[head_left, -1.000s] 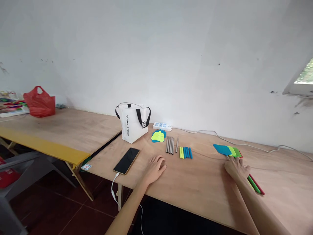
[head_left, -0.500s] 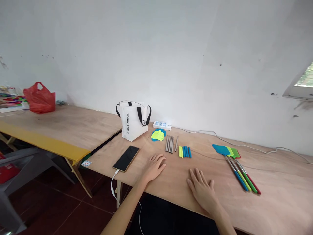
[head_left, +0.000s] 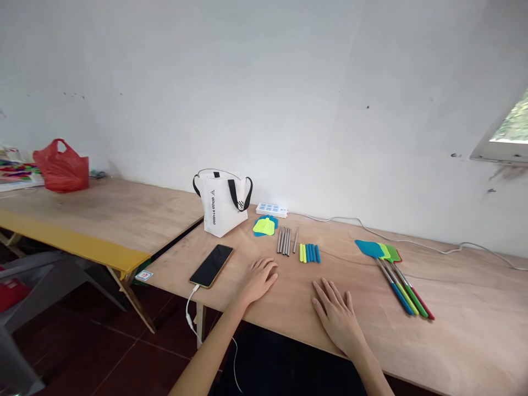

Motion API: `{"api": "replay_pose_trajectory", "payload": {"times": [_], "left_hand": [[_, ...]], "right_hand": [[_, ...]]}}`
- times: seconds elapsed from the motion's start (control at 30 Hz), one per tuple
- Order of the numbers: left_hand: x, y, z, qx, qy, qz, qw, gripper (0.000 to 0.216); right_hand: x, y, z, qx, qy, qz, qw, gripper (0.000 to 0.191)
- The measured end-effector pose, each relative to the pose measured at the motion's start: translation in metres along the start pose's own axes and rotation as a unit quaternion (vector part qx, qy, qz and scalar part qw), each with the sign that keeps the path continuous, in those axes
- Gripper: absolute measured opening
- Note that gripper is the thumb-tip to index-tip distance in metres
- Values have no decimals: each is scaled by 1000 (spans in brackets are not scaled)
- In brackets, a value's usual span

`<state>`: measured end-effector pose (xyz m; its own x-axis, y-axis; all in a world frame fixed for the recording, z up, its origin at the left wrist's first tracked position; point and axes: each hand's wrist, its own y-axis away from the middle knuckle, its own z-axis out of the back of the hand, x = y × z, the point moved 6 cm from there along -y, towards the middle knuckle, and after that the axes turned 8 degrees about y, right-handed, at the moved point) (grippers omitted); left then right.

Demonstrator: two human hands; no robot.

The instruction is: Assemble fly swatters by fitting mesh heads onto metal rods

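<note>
My left hand (head_left: 259, 280) lies flat on the wooden table (head_left: 289, 308), fingers out, holding nothing. My right hand (head_left: 337, 313) also rests palm down there with its fingers spread. Beyond them is a row of short yellow and blue handle grips (head_left: 309, 253). Several metal tubes (head_left: 284, 241) lie side by side just left of the grips. Behind the tubes, yellow and blue fly swatter heads (head_left: 264, 225) are stacked. To the right of my right hand, several fly swatters (head_left: 396, 278) in blue, yellow, green and red lie fanned together, heads toward the wall.
A phone (head_left: 212, 266) on a white cable lies left of my left hand. Behind it stands a white tote bag (head_left: 223, 212) with black handles. A white power strip (head_left: 271, 209) sits against the wall, its cord running right. A red plastic bag (head_left: 61, 168) is on the left table.
The view has shifted slightly. My right hand appears a little further left on the table; my left hand and the objects look unchanged.
</note>
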<state>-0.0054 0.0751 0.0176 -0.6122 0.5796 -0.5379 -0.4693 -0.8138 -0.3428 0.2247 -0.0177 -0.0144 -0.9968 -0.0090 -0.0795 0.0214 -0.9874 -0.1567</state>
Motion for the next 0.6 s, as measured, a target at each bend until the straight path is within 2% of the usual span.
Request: {"api": "replay_pose_trajectory", "payload": {"times": [0.43,0.6], "left_hand": [[1,-2,0,7,-5,-3,1000,28],[12,-2,-6,-6,-9,1,1000,31]], "right_hand": [[0,0,0,-28,-18,1,999,56],[1,0,3,-19,-26,-1,999,56]]}}
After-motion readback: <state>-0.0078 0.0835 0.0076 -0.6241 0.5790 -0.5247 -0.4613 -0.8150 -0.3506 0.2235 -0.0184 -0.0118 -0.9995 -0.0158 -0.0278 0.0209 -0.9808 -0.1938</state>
